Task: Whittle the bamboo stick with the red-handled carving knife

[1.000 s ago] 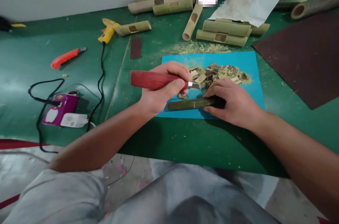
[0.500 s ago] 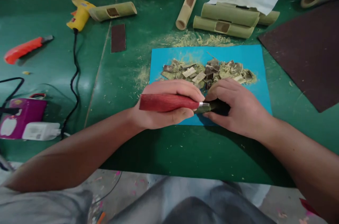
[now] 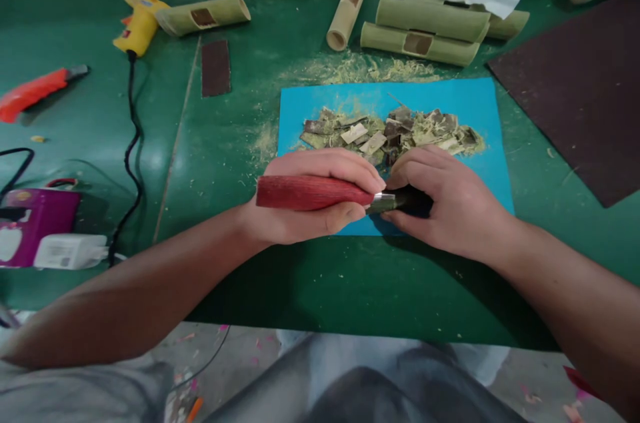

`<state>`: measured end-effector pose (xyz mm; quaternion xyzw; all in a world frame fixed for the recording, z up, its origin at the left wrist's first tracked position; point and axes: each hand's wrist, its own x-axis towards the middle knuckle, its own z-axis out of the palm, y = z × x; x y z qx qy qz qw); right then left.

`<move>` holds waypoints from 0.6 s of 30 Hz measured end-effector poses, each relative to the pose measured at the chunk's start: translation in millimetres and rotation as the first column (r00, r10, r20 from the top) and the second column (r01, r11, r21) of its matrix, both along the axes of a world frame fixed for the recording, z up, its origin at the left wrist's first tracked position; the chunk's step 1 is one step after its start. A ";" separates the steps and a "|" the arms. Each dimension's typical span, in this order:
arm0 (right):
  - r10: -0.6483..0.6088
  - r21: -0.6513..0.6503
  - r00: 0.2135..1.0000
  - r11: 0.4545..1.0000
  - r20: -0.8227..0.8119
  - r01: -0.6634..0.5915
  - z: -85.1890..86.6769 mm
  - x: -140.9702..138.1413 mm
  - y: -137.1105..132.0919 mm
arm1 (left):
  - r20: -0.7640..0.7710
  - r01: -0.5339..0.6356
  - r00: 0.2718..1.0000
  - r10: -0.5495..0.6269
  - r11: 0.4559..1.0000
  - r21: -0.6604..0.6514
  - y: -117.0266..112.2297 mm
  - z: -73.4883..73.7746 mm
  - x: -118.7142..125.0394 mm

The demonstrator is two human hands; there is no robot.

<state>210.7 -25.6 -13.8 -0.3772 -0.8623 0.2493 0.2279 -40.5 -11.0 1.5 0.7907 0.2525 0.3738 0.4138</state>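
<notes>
My left hand (image 3: pixel 320 223) is closed around a carving tool with a red wooden handle (image 3: pixel 310 192) and a short metal neck. Its working tip is hidden between my hands. Opposite it, my right hand (image 3: pixel 445 200) is closed on a dark green piece of bamboo (image 3: pixel 387 204), mostly covered by the fingers and in shadow. Both hands meet low over a blue sheet (image 3: pixel 295 110). Just beyond the fingers, bamboo chips and shavings (image 3: pixel 370 133) lie heaped on that sheet.
Cut bamboo tubes (image 3: pixel 425 16) lie at the back of the green table (image 3: pixel 240 283), some with window openings. To the left are a yellow hot glue gun (image 3: pixel 140 20), an orange utility knife (image 3: pixel 37 93), a sandpaper strip (image 3: pixel 216 68) and a purple power box (image 3: pixel 55 220). Brown sandpaper (image 3: pixel 575 90) lies right.
The view has shifted slightly, so things on the table sit a little further left and higher. Both hands keep the same hold on the tool and the bamboo piece.
</notes>
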 end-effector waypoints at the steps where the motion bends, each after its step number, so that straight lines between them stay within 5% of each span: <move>1: 0.000 0.001 1.000 1.000 0.003 0.000 0.4 -0.4 -0.1 | -0.006 0.005 1.000 -0.005 1.000 -0.005 0.2 0.7 0.7; 7: -0.009 -0.017 1.000 1.000 0.030 0.009 2.2 -3.8 -0.1 | -0.003 0.025 1.000 -0.024 1.000 0.009 -2.0 1.4 7.6; 18: -0.030 -0.025 0.999 0.999 0.029 0.031 2.0 -7.6 2.7 | 0.128 -0.189 0.976 0.175 0.976 0.111 -5.8 -10.7 11.2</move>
